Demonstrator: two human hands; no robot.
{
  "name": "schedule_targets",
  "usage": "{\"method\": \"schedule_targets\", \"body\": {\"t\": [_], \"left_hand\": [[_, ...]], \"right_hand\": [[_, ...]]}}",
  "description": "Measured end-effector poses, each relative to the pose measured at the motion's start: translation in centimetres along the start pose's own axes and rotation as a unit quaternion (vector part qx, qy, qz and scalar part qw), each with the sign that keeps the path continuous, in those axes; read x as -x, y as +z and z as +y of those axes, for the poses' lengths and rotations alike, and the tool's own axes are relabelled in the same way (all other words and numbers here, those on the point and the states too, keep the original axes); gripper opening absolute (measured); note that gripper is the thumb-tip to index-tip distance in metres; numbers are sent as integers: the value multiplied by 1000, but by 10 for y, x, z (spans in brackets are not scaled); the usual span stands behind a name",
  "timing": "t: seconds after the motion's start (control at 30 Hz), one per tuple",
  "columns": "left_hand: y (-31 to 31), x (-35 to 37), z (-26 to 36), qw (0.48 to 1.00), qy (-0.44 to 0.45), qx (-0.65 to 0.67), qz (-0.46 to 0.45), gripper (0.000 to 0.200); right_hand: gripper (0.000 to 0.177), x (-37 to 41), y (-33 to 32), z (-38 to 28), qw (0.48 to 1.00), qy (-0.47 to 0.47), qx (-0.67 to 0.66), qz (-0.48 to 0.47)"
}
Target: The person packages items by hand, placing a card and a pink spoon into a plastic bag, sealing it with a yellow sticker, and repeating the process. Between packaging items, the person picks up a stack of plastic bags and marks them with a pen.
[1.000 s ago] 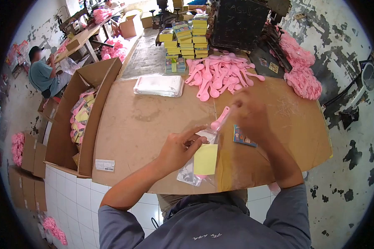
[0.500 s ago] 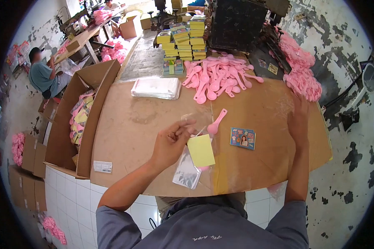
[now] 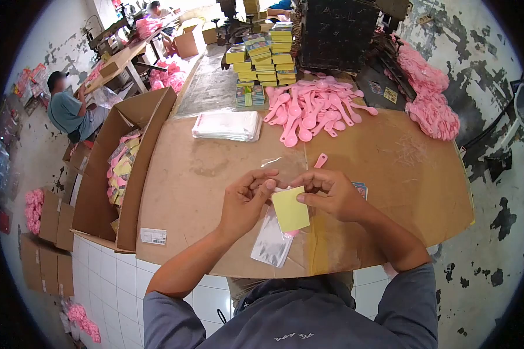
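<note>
My left hand (image 3: pixel 244 202) is closed in a pinch at the top left of a yellow card (image 3: pixel 291 210), on what looks like the edge of a clear plastic bag around it. The thumb of my right hand (image 3: pixel 335 196) presses on the card's upper right corner, its fingers behind. A bit of pink shows under the card's lower edge. Beneath lie flat clear plastic bags (image 3: pixel 271 243). Just beyond my right hand is a pink spoon (image 3: pixel 321 160), only its handle showing. A printed picture card (image 3: pixel 361 188) is mostly hidden by that hand.
A heap of pink spoons (image 3: pixel 311 110) covers the table's far middle, with stacked cards (image 3: pixel 265 58) behind. A pile of clear bags (image 3: pixel 226 125) lies left of it. An open carton (image 3: pixel 128 224) with packed pieces stands at the left edge. Another person (image 3: pixel 70 110) sits beyond.
My right hand has come from the table's right side to the yellow card and grips its corner. It now covers much of the spoon and picture card. My left hand stays by the card.
</note>
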State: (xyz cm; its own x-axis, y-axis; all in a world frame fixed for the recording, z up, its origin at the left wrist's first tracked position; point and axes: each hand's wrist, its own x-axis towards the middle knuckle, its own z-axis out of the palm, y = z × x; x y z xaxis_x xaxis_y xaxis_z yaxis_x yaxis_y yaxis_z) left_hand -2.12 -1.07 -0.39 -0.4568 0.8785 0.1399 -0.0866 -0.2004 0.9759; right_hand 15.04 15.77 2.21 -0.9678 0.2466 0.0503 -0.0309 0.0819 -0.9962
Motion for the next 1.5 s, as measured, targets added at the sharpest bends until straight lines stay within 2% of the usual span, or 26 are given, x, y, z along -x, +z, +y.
{"method": "schedule_targets", "body": {"t": [0.2,0.3,0.4,0.5,0.6,0.7,1.0,1.1,1.2,1.3,1.5], "left_hand": [[0,-3,-5,998,-48,-14,-48,25],[1,-2,-3,996,-76,-23,-31,21],[-1,-1,-11,999,-35,-8,-35,21],[-2,-1,-9,996,5,-68,-57,21],[-1,-1,-5,995,5,-59,-79,22],[-5,-1,-4,988,2,-118,-103,21],[-5,-2,-5,993,32,-72,-93,21],[-11,-2,-4,993,-27,41,-104,23],[-10,-3,-6,995,-51,9,-84,24],[-8,-4,-5,993,-35,-56,-97,23],[-7,-7,-9,992,-87,-24,-90,24]], "right_hand": [[26,4,-7,8,998,9,-15,61],[21,4,-10,11,997,11,-19,77],[18,4,-16,16,997,4,-18,71],[17,3,-23,22,998,-9,-20,59],[17,6,-29,16,999,-11,-9,30],[18,8,-33,20,1000,-18,2,11],[18,8,-34,14,997,-50,59,21],[16,8,-35,10,998,-48,48,19],[16,9,-33,5,998,-20,60,23],[16,8,-30,8,998,-6,47,30],[20,6,-34,20,1000,-4,-2,16]]}}
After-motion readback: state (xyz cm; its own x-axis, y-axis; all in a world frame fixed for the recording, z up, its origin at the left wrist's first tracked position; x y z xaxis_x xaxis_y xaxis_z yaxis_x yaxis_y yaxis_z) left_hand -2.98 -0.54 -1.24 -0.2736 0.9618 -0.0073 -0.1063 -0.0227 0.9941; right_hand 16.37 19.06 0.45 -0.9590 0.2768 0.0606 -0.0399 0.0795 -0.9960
